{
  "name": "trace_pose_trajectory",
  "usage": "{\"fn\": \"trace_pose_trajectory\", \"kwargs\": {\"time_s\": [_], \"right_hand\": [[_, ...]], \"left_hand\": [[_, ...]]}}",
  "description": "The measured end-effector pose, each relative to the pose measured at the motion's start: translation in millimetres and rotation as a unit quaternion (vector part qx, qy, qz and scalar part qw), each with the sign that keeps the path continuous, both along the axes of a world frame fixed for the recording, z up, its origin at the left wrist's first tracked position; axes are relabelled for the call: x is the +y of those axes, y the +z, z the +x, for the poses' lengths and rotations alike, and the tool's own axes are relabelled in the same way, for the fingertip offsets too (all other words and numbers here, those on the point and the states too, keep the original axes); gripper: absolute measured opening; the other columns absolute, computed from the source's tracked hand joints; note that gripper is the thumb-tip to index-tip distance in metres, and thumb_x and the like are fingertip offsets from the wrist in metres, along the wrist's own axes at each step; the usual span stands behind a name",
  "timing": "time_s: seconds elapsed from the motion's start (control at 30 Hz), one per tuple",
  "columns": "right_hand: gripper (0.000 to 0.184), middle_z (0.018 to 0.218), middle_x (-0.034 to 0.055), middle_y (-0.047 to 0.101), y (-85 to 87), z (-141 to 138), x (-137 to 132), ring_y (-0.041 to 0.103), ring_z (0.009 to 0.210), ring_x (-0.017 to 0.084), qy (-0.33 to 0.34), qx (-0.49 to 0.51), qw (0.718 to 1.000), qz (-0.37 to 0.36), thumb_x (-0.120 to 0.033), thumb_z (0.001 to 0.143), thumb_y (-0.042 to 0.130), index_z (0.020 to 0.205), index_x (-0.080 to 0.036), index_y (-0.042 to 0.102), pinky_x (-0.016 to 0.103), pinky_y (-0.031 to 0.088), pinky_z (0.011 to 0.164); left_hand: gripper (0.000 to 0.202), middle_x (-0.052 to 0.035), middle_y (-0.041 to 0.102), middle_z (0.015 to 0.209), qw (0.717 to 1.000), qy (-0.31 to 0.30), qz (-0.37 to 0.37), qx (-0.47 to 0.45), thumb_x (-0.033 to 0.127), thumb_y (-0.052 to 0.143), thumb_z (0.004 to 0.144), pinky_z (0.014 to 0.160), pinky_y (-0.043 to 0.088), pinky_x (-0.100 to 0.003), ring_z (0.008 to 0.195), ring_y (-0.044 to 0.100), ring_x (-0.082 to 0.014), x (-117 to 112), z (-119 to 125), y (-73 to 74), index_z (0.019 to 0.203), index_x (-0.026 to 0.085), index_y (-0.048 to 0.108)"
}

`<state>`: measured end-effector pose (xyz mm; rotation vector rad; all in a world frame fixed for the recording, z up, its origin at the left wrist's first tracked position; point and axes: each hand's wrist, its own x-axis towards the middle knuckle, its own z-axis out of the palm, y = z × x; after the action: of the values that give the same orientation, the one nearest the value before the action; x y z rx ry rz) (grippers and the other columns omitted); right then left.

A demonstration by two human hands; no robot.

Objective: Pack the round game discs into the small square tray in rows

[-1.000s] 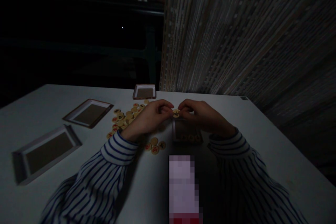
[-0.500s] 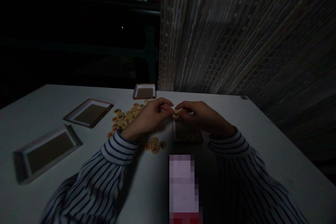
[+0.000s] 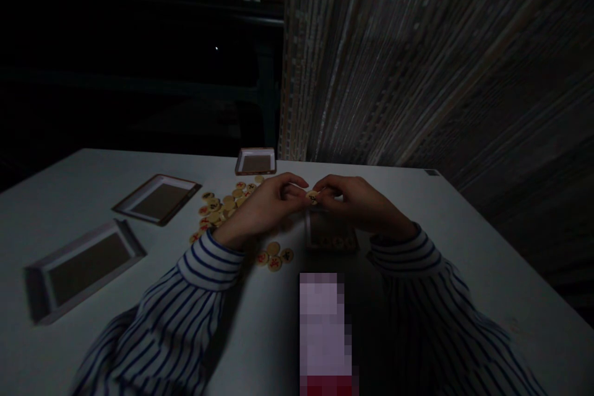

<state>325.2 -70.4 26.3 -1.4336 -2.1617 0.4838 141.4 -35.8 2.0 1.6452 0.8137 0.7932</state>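
Both my hands meet above the middle of the white table, pinching one round wooden game piece between their fingertips. My left hand holds its left edge, my right hand its right edge. Under my right hand lies a small tray with several pieces in it, partly hidden. A loose heap of round pieces with red and dark marks lies to the left of my left hand. Three more pieces rest near my left wrist.
Three shallow open boxes stand on the table: one at the near left, one further back on the left, a small one at the far edge. A tall stack of layered material rises behind the table on the right. The room is dark.
Both hands have lifted the piece slightly and turned it a little between the fingertips. Everything else on the table is as before.
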Motion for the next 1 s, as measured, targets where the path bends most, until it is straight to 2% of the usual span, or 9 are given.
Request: {"fn": "trace_pose_trajectory", "kwargs": {"time_s": [0.37, 0.67, 1.0], "right_hand": [[0.018, 0.074, 0.0005, 0.07, 2.1, -0.3, -1.9, 0.062, 0.067, 0.012, 0.001, -0.019, 1.0, -0.004, -0.023, 0.08, 0.052, 0.093, -0.016, 0.063, 0.023, 0.041, 0.062], [0.018, 0.076, 0.0014, 0.069, -2.7, 3.0, 0.9, 0.062, 0.069, 0.014, 0.003, -0.018, 1.0, 0.005, -0.03, 0.08, 0.052, 0.088, -0.017, 0.063, 0.024, 0.041, 0.062], [0.015, 0.079, 0.0005, 0.07, 2.2, -0.7, -2.4, 0.063, 0.072, 0.013, 0.001, 0.009, 1.0, -0.001, -0.02, 0.078, 0.054, 0.09, -0.018, 0.061, 0.023, 0.043, 0.064]], "left_hand": [[0.024, -0.0017, 0.065, 0.077, 1.0, 0.009, 0.019, 0.02, 0.026, 0.062, 0.073, 0.061, 0.046, -0.024, 0.07, 0.061, -0.0121, 0.5, -1.1, 0.7, 0.094, 0.015, 0.056], [0.024, -0.0046, 0.066, 0.081, 0.999, 0.023, 0.02, 0.021, 0.028, 0.064, 0.073, 0.067, 0.047, -0.026, 0.074, 0.061, -0.0139, 0.5, -0.1, 1.9, 0.091, 0.014, 0.059], [0.025, -0.0067, 0.069, 0.087, 0.997, 0.018, 0.053, 0.044, 0.033, 0.059, 0.076, 0.077, 0.047, -0.032, 0.082, 0.062, -0.0181, 2.4, -0.4, 0.9, 0.092, 0.014, 0.065]]}}
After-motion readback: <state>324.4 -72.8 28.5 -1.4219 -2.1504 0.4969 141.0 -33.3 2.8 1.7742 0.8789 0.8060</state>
